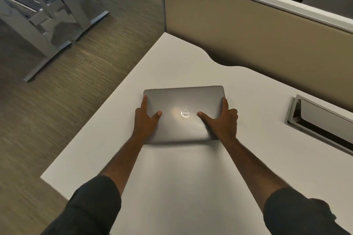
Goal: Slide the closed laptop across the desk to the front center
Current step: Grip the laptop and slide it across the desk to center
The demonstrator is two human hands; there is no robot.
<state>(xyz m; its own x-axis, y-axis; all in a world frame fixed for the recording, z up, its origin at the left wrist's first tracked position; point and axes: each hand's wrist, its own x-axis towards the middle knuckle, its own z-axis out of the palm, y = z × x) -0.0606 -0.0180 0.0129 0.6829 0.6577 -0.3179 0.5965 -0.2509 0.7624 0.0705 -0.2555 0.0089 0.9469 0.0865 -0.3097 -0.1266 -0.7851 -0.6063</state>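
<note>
A closed grey laptop (183,101) with a round logo on its lid lies flat on the white desk (183,177), near the middle of the view. My left hand (146,120) holds its left edge, thumb resting on the lid and index finger along the side. My right hand (222,122) grips the right edge the same way, thumb pointing toward the logo. Both forearms stretch out from dark sleeves at the bottom of the view. The laptop's near edge looks blurred.
A cable tray opening (321,122) with a grey lid is set into the desk at the right. A beige partition panel (248,30) stands behind the desk. Left of the desk edge is carpeted floor (57,101), with grey desk legs (57,25) farther back.
</note>
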